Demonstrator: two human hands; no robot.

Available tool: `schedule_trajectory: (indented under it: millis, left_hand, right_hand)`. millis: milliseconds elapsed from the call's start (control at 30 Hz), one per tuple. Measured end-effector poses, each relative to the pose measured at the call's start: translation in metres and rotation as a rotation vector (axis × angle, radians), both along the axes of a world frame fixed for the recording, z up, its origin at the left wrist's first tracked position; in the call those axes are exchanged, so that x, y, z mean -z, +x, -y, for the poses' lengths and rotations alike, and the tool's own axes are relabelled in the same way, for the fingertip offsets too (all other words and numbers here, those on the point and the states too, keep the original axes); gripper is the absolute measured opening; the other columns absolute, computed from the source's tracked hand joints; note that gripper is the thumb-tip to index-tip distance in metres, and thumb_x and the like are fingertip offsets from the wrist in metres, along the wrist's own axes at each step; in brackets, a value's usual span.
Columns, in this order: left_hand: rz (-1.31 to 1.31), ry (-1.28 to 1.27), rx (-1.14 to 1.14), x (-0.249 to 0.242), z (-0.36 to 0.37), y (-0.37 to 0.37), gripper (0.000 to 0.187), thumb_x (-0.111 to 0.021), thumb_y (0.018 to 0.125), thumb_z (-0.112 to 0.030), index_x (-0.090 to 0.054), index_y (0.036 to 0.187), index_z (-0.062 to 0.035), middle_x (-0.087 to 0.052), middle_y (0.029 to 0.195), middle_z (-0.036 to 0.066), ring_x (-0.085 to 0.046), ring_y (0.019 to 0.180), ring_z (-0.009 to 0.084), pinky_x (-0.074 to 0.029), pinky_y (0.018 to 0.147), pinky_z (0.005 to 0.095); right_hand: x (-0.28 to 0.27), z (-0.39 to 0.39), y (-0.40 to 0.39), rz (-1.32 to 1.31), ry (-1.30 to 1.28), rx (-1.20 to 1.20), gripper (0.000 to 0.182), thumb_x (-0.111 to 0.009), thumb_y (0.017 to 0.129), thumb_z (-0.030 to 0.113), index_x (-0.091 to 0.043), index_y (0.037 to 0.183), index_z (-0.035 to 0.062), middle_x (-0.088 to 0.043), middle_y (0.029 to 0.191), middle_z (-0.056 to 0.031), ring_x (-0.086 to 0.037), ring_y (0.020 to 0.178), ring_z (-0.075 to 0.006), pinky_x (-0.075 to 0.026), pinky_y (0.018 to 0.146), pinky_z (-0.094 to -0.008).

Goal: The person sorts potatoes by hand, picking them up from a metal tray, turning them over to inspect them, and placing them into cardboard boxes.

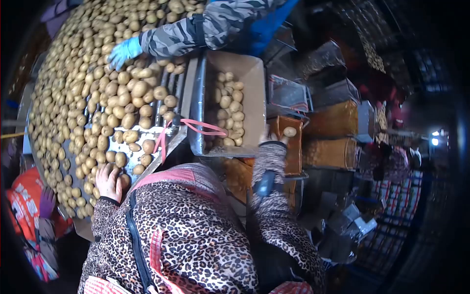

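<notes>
My left hand (108, 183) lies at the near edge of the sorting table, fingers apart over the potatoes (128, 121), with one potato (124, 182) beside it. Stretched out to the right, my right hand (275, 137) is blurred, its fingers apart at the edge of an orange-brown crate (293, 159). Just beyond its fingertips a single potato (289, 131) shows over the crate; whether it touches anything is unclear. Left of that hand stands a lined cardboard box (247, 88) partly filled with potatoes (229, 109).
A co-worker's blue-gloved hand (125, 52) reaches over the potatoes from the top. Another person in orange (30, 198) is at the left edge. A pink ribbon (203, 126) hangs by the box. More crates (330, 152) stand to the right.
</notes>
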State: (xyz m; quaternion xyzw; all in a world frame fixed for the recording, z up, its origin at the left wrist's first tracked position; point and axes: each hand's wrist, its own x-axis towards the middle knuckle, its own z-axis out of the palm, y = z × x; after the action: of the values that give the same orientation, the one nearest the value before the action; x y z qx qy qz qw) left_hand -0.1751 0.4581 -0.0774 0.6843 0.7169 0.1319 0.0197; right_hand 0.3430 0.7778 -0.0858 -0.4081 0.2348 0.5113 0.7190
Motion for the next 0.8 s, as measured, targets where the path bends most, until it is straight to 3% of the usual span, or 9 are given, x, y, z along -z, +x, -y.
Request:
schedule_trajectory:
  millis: [67, 100, 200, 333, 433, 500, 600, 667, 800]
  left_hand:
    - [0.017, 0.015, 0.030, 0.004, -0.003, -0.001, 0.041, -0.063, 0.073, -0.012, -0.059, 0.114, -0.0097, -0.052, 0.127, 0.018, -0.047, 0.121, 0.0401, -0.032, 0.105, 0.0548]
    - [-0.004, 0.042, 0.058, 0.003, -0.007, 0.002, 0.041, -0.063, 0.073, -0.012, -0.059, 0.114, -0.0091, -0.053, 0.125, 0.020, -0.048, 0.118, 0.0412, -0.034, 0.103, 0.0556]
    - [0.054, -0.012, 0.134, -0.001, -0.016, 0.007, 0.040, -0.064, 0.075, -0.014, -0.059, 0.114, -0.0086, -0.053, 0.125, 0.021, -0.049, 0.118, 0.0427, -0.034, 0.102, 0.0565]
    - [-0.035, -0.006, 0.138, 0.015, -0.007, 0.004, 0.042, -0.064, 0.076, -0.020, -0.058, 0.117, -0.0086, -0.051, 0.128, 0.023, -0.047, 0.120, 0.0441, -0.032, 0.102, 0.0583]
    - [-0.025, 0.072, 0.116, 0.013, 0.000, 0.006, 0.045, -0.063, 0.076, -0.021, -0.056, 0.119, -0.0069, -0.049, 0.128, 0.026, -0.047, 0.120, 0.0452, -0.032, 0.102, 0.0587]
    - [0.035, 0.046, 0.080, -0.008, -0.002, 0.013, 0.049, -0.063, 0.073, -0.021, -0.055, 0.118, -0.0034, -0.050, 0.124, 0.026, -0.047, 0.117, 0.0442, -0.034, 0.099, 0.0583]
    - [0.094, 0.029, -0.096, -0.033, 0.011, 0.020, 0.048, -0.064, 0.072, -0.021, -0.055, 0.117, -0.0040, -0.051, 0.122, 0.023, -0.048, 0.117, 0.0416, -0.033, 0.100, 0.0577]
    - [0.078, -0.046, -0.226, -0.039, 0.031, 0.027, 0.048, -0.066, 0.072, -0.021, -0.055, 0.116, -0.0054, -0.052, 0.122, 0.021, -0.048, 0.118, 0.0403, -0.032, 0.102, 0.0571]
    - [0.053, -0.036, -0.375, -0.027, 0.069, 0.042, 0.050, -0.068, 0.071, -0.022, -0.055, 0.118, -0.0086, -0.049, 0.127, 0.019, -0.046, 0.121, 0.0390, -0.030, 0.105, 0.0571]
  right_hand:
    - [0.024, 0.007, -0.028, 0.279, -0.019, -0.322, 0.050, -0.064, 0.085, 0.047, -0.051, 0.122, 0.0150, -0.056, 0.115, -0.0056, -0.056, 0.088, -0.0229, -0.054, 0.079, -0.0379]
    - [-0.036, 0.007, -0.067, 0.402, -0.209, -0.515, 0.038, -0.065, 0.087, 0.038, -0.056, 0.115, 0.0128, -0.059, 0.108, -0.0069, -0.056, 0.087, -0.0204, -0.052, 0.065, -0.0340]
    - [-0.113, 0.042, -0.140, 1.029, 0.260, -0.663, 0.032, -0.053, 0.096, 0.023, -0.054, 0.125, 0.0087, -0.063, 0.101, -0.0082, -0.060, 0.068, -0.0153, -0.050, 0.056, -0.0267]
    - [-0.097, 0.073, -0.203, 1.063, 0.700, -1.103, 0.025, -0.056, 0.092, 0.007, -0.060, 0.117, 0.0077, -0.061, 0.082, -0.0027, -0.052, 0.061, -0.0063, -0.045, 0.056, -0.0217]
    - [-0.074, 0.102, -0.251, 1.235, 0.857, -1.498, 0.024, -0.058, 0.095, 0.015, -0.061, 0.114, 0.0010, -0.068, 0.101, -0.0128, -0.067, 0.093, -0.0199, -0.052, 0.083, -0.0325]
    - [-0.086, 0.098, -0.266, 1.471, 1.195, -1.558, 0.023, -0.056, 0.094, 0.012, -0.062, 0.113, 0.0002, -0.068, 0.100, -0.0154, -0.068, 0.090, -0.0219, -0.055, 0.078, -0.0338]
    - [-0.088, 0.068, -0.294, 1.718, 1.122, -1.853, 0.030, -0.057, 0.089, 0.012, -0.059, 0.117, 0.0010, -0.065, 0.105, -0.0188, -0.067, 0.090, -0.0281, -0.055, 0.077, -0.0383]
    - [-0.030, 0.035, -0.319, 1.511, 1.039, -1.957, 0.040, -0.059, 0.087, 0.019, -0.056, 0.123, 0.0033, -0.063, 0.109, -0.0204, -0.064, 0.095, -0.0325, -0.052, 0.083, -0.0420]
    - [-0.037, 0.001, -0.394, 2.038, 1.359, -1.756, 0.055, -0.059, 0.087, 0.032, -0.047, 0.133, 0.0045, -0.055, 0.125, -0.0226, -0.055, 0.112, -0.0383, -0.045, 0.097, -0.0446]
